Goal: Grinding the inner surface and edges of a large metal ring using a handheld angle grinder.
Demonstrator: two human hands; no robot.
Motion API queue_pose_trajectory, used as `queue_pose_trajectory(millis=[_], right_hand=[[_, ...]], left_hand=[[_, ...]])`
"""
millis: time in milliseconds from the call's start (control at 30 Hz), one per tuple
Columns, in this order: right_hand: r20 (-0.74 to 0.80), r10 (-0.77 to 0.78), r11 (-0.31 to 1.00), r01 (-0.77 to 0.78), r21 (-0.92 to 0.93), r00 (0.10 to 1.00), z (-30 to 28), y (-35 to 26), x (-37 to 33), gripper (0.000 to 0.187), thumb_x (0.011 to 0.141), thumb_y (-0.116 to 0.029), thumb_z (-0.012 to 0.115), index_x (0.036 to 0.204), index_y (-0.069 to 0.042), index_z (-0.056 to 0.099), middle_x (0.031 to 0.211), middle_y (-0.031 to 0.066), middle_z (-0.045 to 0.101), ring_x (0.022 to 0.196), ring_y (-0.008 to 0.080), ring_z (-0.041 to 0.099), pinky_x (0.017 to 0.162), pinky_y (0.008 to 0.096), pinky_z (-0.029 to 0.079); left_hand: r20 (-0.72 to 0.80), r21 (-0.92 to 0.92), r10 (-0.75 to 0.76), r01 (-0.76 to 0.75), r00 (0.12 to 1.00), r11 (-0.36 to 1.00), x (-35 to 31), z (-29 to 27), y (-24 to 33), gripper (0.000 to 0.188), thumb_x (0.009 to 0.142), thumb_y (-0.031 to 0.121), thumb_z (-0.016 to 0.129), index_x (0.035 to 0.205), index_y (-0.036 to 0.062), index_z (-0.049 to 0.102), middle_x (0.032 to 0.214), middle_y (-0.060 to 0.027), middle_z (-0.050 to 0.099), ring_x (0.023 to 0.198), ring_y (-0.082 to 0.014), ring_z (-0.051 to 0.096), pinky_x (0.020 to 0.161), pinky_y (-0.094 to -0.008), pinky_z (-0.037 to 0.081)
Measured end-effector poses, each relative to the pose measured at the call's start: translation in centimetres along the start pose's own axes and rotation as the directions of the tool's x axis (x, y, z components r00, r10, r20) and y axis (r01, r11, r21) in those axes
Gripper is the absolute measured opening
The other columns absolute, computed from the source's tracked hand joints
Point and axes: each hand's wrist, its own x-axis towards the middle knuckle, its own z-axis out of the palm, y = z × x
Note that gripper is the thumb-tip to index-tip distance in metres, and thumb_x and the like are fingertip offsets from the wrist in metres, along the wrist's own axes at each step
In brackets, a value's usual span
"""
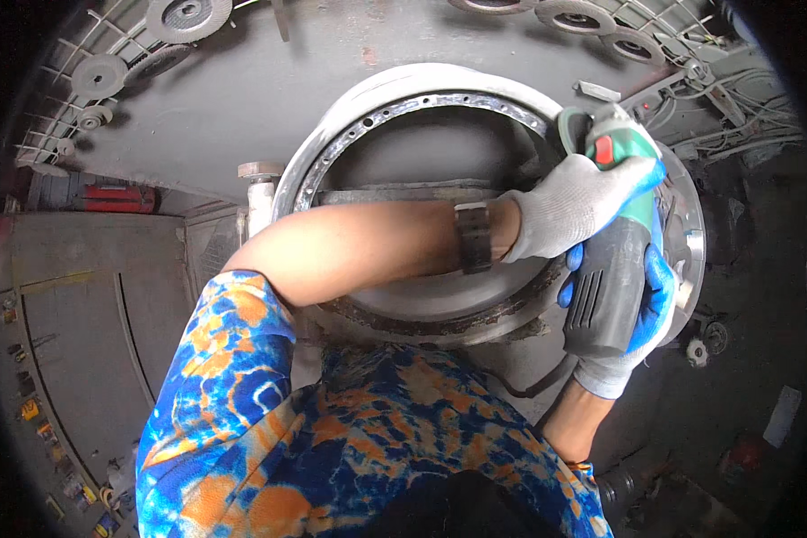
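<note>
An angle grinder (611,287) with a dark body and green head is held in both my gloved hands over the right side of a large metal ring (368,123). My left hand (572,204), in a white and blue glove, reaches across and wraps round the green front part. Lower down, my right hand (647,314) grips the dark body from the right, fingers closed round it. The grinder's disc (572,132) sits at the ring's upper right rim; whether it touches cannot be made out. Small holes run along the ring's pale flange.
Wire racks at the upper left and upper right carry several abrasive discs (188,16). A round metal plate (693,211) stands right of the ring. Cables (735,117) hang at the far right. A red tool (117,197) lies at the left, above a grey panel (72,251).
</note>
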Motion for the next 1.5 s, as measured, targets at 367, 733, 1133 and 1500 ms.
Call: queue_pose_trajectory(millis=[367, 733, 1133, 1500], right_hand=[[0.135, -0.050, 0.999, 0.051, -0.007, 0.990, 2.2, 2.7, -0.5, 0.063, 0.105, -0.040, 0.055, 0.154, -0.003, 0.043, 0.108, 0.0266, 0.069, 0.080, 0.0322, 0.075, 0.058, 0.0395, 0.067], [0.647, 0.305, 0.585, 0.399, -0.706, 0.699, 9.8, 5.9, -1.2, 0.089, 0.085, -0.022, 0.071, 0.165, -0.001, 0.036, 0.155, 0.0272, 0.054, 0.146, 0.0373, 0.052, 0.124, 0.0419, 0.036], [0.640, 0.254, 0.670, 0.346, -0.657, 0.725, 8.9, 4.2, 0.1, 0.086, 0.087, -0.016, 0.069, 0.164, 0.001, 0.036, 0.147, 0.0266, 0.061, 0.137, 0.0341, 0.060, 0.115, 0.0389, 0.044], [0.136, -0.007, 0.994, 0.022, -0.107, 0.991, -1.5, 3.4, 0.8, 0.088, 0.091, -0.039, 0.073, 0.159, 0.006, 0.038, 0.131, 0.0215, 0.066, 0.110, 0.0297, 0.071, 0.094, 0.0381, 0.059]], left_hand=[[-0.111, 0.240, -0.193, 0.215, 0.975, 0.947, -4.4, -1.8, 3.6, 0.057, 0.101, 0.052, 0.066, 0.120, -0.0013, 0.073, 0.101, -0.0099, 0.074, 0.088, -0.0148, 0.070, 0.069, -0.0308, 0.058], [-0.151, 0.691, 0.831, -0.544, 0.536, 0.477, -20.0, -13.1, -2.9, 0.074, 0.104, 0.029, 0.072, 0.161, 0.0034, 0.033, 0.150, -0.0159, 0.051, 0.138, -0.0204, 0.054, 0.115, -0.0376, 0.048], [-0.468, -0.004, 0.386, -0.438, 0.795, 0.899, -18.3, -11.1, -3.0, 0.060, 0.116, 0.044, 0.038, 0.159, 0.0032, 0.040, 0.156, -0.0142, 0.053, 0.140, -0.0274, 0.055, 0.118, -0.0405, 0.046], [0.275, 0.830, 0.619, -0.507, 0.735, 0.233, -3.8, -4.9, -1.3, 0.033, 0.107, 0.017, 0.058, 0.137, 0.0050, 0.061, 0.089, -0.0175, 0.071, 0.077, -0.0339, 0.074, 0.069, -0.0410, 0.055]])
